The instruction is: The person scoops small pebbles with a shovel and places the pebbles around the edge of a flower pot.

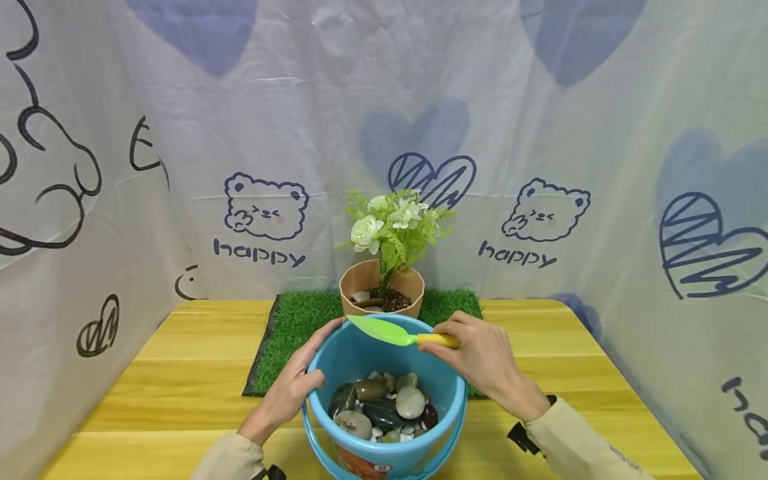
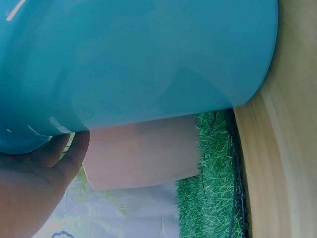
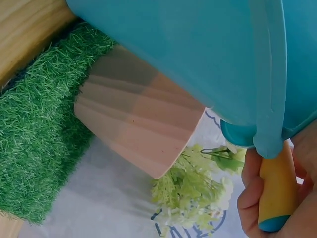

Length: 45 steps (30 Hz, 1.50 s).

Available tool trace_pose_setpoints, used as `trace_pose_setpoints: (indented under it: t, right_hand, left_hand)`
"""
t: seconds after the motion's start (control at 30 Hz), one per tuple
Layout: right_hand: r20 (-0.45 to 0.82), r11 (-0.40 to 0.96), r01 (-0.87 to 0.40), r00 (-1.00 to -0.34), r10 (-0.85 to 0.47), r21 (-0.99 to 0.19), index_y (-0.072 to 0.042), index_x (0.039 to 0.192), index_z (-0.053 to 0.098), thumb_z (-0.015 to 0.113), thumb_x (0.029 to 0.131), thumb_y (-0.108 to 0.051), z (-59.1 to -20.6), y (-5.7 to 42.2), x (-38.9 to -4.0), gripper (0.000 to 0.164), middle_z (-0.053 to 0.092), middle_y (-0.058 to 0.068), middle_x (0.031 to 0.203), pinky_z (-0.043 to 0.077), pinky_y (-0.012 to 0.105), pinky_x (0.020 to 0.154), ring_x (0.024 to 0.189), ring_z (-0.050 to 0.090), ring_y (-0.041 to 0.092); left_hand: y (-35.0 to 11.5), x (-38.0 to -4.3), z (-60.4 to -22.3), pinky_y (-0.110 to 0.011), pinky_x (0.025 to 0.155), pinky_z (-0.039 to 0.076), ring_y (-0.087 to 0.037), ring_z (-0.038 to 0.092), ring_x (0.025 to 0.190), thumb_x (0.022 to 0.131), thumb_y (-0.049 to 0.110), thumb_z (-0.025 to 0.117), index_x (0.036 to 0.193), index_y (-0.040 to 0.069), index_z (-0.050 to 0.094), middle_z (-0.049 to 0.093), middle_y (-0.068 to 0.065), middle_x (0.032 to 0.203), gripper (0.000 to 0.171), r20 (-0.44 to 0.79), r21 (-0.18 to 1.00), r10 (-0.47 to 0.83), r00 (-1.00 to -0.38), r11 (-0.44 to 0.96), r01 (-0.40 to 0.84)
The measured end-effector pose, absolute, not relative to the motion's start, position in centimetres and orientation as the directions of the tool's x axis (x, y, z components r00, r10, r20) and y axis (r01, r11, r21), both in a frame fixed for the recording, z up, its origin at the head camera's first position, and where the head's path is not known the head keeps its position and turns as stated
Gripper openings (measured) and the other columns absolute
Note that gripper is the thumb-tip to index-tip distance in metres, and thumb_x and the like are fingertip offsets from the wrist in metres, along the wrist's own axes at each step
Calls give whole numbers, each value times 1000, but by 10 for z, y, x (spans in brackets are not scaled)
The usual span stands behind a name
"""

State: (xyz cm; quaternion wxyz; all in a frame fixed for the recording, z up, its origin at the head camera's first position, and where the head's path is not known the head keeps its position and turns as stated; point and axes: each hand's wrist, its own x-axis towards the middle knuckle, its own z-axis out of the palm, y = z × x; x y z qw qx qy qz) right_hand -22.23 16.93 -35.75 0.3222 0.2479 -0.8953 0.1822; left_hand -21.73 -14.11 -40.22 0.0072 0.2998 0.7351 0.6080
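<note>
A blue bucket [image 1: 390, 357] stands in front, with smooth river stones [image 1: 410, 403] and small white pebbles lying at its bottom. My left hand [image 1: 293, 385] holds the bucket's left rim, thumb near the top edge and fingers along the outside. In my right hand [image 1: 483, 357] is a small garden trowel [image 1: 387, 331], gripped by its yellow handle [image 3: 276, 186]. Its leaf-shaped green blade points left across the far part of the bucket opening, with no stones on it. The left wrist view shows fingers [image 2: 74, 153] right at the bucket's rim.
Directly behind the bucket, a pinkish-tan flowerpot [image 1: 414, 288] holds dark soil, a few stones and a plant with white flowers [image 1: 399, 230]. The pot stands on a green turf mat [image 1: 300, 317]. Underneath is a yellow wooden table [image 1: 198, 373], backed by a printed curtain [image 1: 258, 120].
</note>
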Motion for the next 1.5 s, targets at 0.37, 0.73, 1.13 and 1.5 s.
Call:
trace_pose_setpoints:
  t: [0.37, 0.73, 1.13, 1.5]
  right_hand:
    - [641, 799, -582, -673, -369, -152, -21, 86, 80, 80, 73, -46, -355, 171, -223, 28, 58, -13, 75, 34, 15, 48, 55, 44, -3]
    - [623, 766, -642, -615, -484, -38, -24, 85, 79, 77, 77, -43, -349, 173, -224, 21, 59, -12, 75, 33, 14, 48, 55, 46, -3]
    - [547, 690, -713, -530, -648, 127, -28, 75, 72, 75, 79, -45, -340, 175, -225, 18, 45, -13, 69, 24, 14, 44, 52, 36, -3]
    - [398, 646, -746, -549, -735, 164, -28, 63, 60, 73, 79, -52, -330, 172, -226, 31, 36, -12, 68, 21, 16, 47, 55, 29, 0]
  left_hand:
    - [-140, -218, -403, -53, 94, 46, -45, 45, 129, 75, 3, 38, 156, 27, 24, 33, -15, 155, 86, 353, 907, 431, -831, 62, 417]
    - [-141, -218, -404, -53, 96, 45, -46, 45, 129, 76, 3, 38, 156, 23, 23, 33, -16, 155, 84, 356, 906, 436, -826, 56, 420]
    - [-142, -219, -405, -50, 96, 48, -45, 48, 127, 77, 2, 39, 157, 15, 22, 36, -22, 152, 82, 375, 892, 439, -817, 70, 447]
    - [-139, -217, -408, -57, 101, 41, -46, 42, 132, 75, 2, 40, 157, 16, 22, 31, -20, 156, 85, 392, 886, 413, -822, 72, 458]
